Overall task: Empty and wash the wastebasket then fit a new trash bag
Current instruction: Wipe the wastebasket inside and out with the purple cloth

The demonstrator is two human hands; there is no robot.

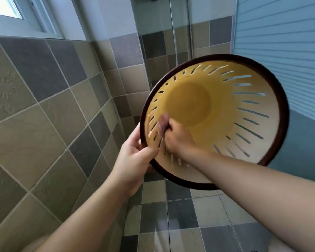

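Wastebasket (225, 110) tilted, left hand (135, 157) gripping rim

Wastebasket (244, 110): round, yellow-tan plastic, dark brown rim, long slots cut radially through side wall, solid flat bottom. Held up in air, tipped on side, open mouth facing camera. Empty inside, no bag fitted. Lower-left rim gripped by left hand (133, 160). Right hand (178, 137) reaching inside, pressed against slotted wall near left rim, something small and blurred in fingers.
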